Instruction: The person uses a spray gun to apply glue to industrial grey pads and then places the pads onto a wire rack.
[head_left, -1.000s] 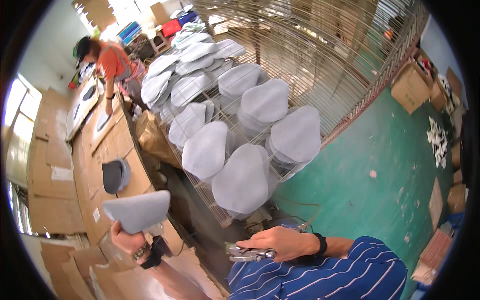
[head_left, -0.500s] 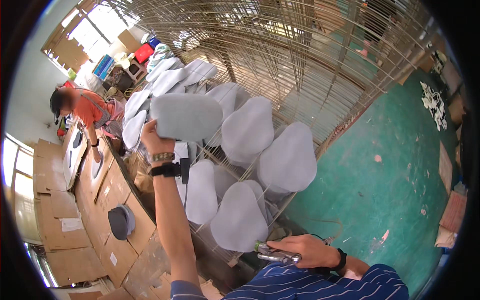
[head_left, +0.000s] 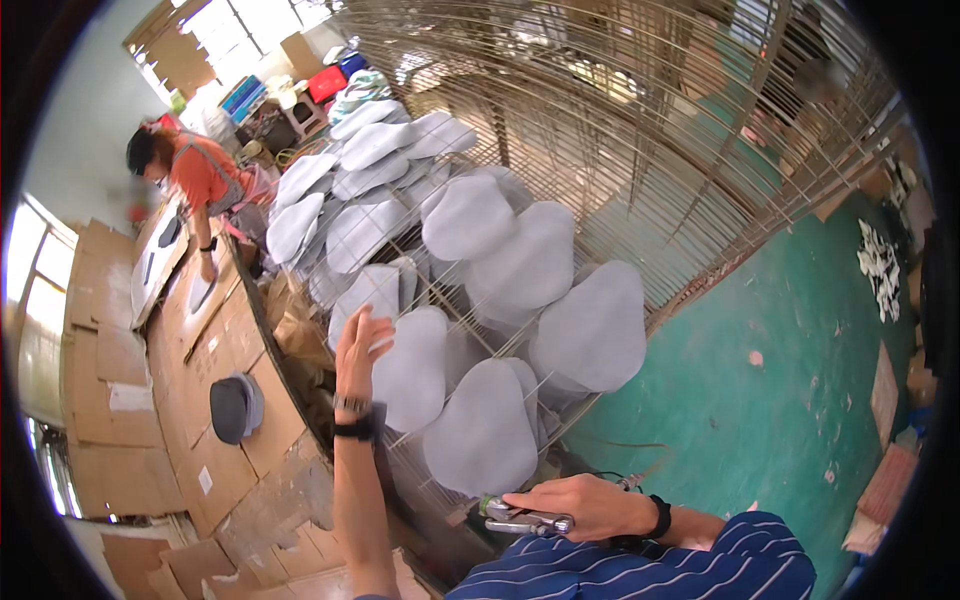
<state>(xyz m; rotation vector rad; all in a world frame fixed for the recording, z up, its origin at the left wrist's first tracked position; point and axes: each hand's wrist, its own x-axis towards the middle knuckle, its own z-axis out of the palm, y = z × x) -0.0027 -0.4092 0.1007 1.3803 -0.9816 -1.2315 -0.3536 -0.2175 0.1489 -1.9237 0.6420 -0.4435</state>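
My left hand (head_left: 358,345) is raised with the fingers loosely spread and nothing in its grasp; the fingertips sit right at the edge of a pale grey moulded piece (head_left: 373,298) that leans on the wire rack (head_left: 640,150), though I cannot tell whether they actually touch it. Just to the right of that hand, and a little lower, another grey piece (head_left: 410,368) stands on the same rack, close beside my wrist with its dark watch band (head_left: 357,426). My right hand (head_left: 585,505) is low in front of me, closed around a small metal tool (head_left: 520,518) that points to my left. Above it hangs a further grey piece (head_left: 482,440), near but apart. On the cardboard-covered bench (head_left: 200,440) to my left lies a dark cap-shaped form (head_left: 235,408), and a person in orange (head_left: 200,175) works at the far end.
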